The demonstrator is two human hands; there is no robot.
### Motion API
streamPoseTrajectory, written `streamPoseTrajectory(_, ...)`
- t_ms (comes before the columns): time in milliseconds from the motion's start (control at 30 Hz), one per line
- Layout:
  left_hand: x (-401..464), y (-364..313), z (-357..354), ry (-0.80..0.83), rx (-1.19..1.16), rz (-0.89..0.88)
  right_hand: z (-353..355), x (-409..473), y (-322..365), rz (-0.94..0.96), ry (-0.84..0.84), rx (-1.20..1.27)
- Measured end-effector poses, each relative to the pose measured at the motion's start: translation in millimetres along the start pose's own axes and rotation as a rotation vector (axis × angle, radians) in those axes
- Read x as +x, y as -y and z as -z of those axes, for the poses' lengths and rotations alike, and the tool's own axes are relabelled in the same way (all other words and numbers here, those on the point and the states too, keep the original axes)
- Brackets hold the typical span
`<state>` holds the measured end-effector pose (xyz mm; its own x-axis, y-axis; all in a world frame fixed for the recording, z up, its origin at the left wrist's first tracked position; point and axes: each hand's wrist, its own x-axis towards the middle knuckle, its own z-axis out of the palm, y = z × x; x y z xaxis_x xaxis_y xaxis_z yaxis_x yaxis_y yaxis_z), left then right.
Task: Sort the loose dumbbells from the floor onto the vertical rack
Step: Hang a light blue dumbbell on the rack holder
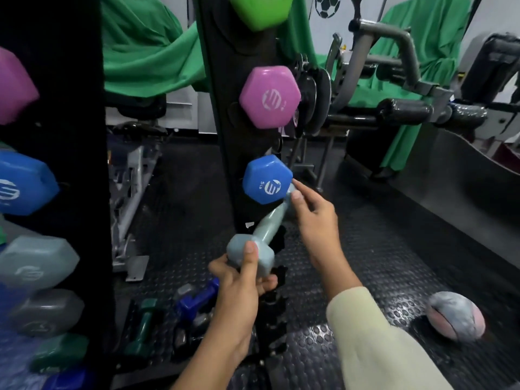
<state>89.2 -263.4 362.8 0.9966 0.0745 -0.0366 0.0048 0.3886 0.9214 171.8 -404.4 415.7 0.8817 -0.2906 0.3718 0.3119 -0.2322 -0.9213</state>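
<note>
A pale grey-blue dumbbell (263,229) is held tilted in front of the black vertical rack (222,130), just below a blue dumbbell (266,179) seated on it. My left hand (242,277) grips the near head of the grey-blue dumbbell. My right hand (315,218) pinches its far head beside the blue one. Higher on the rack sit a pink dumbbell (269,96) and a green dumbbell (259,11). On the floor lie a dark green dumbbell (142,323) and a dark blue dumbbell (198,299).
A second rack column (50,108) at the left carries pink, blue, grey-blue, grey and green dumbbell ends. A weight bench and machine (394,88) stand behind, draped in green cloth. A grey-pink ball (457,315) lies on the studded rubber floor at the right.
</note>
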Motion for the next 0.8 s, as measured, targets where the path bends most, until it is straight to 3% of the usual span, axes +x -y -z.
streamPoseTrajectory(67, -1.6, 0.5, -4.8, 0.001, 0.059, 0.023, -7.5, 4.1, -5.1, 0.000, 0.035, -0.065)
streamPoseTrajectory(200, -0.4, 3.4, -5.2, -0.020, 0.211, -0.017, -6.1, -2.4, -23.6, -0.105, 0.025, 0.031)
streamPoseTrajectory(367, 11.7, 13.3, 12.4, 0.048, 0.297, -0.010, 0.4, -45.6, -17.4, -0.220, -0.267, 0.013)
streamPoseTrajectory(467, 12.4, 15.7, 25.9, 0.097, 0.375, -0.009, -15.6, -96.1, -7.2, -0.363, -0.253, 0.105)
streamPoseTrajectory(567, 7.5, 7.7, 33.2, 0.092, 0.608, -0.135, -39.0, -136.5, 12.2, -0.485, -0.038, 0.192)
streamPoseTrajectory(667, 12.9, -2.4, 47.6, 0.017, 0.948, -0.400, -60.8, -148.8, 19.9, -0.502, -0.016, 0.313)
streamPoseTrajectory(700, 17.8, -5.3, 53.0, -0.036, 0.988, -0.483, -67.0, -147.3, 21.1, -0.519, -0.052, 0.403)
streamPoseTrajectory(800, 25.4, -29.5, 54.6, -0.122, 0.784, -0.505, -82.7, -137.3, 26.5, -0.552, -0.198, 0.749)
